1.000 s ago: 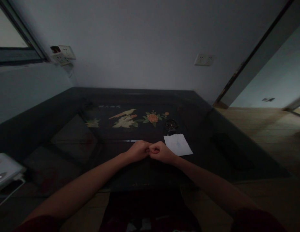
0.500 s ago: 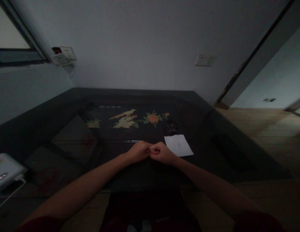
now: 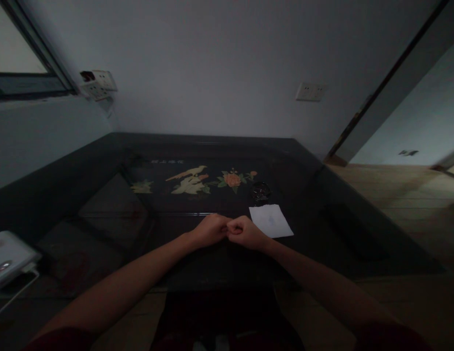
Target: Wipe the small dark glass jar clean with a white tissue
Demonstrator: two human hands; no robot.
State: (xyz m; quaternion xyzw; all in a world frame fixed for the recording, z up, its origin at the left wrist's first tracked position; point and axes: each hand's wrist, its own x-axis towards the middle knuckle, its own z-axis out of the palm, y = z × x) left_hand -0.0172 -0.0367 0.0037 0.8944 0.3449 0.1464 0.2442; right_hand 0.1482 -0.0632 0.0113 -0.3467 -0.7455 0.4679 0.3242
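My left hand [image 3: 209,229] and my right hand [image 3: 244,231] rest side by side on a dark glass-topped table [image 3: 102,204], knuckles touching at the middle. Both have their fingers curled in, pinched together where they meet. Whether something small sits between the fingertips is hidden in the dim light. A white square of paper [image 3: 270,220] lies flat just right of my right hand. A small dark round object [image 3: 260,190] sits behind the paper.
The tabletop carries a painted bird and flower design [image 3: 197,179]. A white device with a cable [image 3: 9,258] sits at the left edge. Wall sockets [image 3: 97,83] are at the back left, another socket [image 3: 309,91] on the far wall. A doorway and wooden floor [image 3: 402,190] lie to the right.
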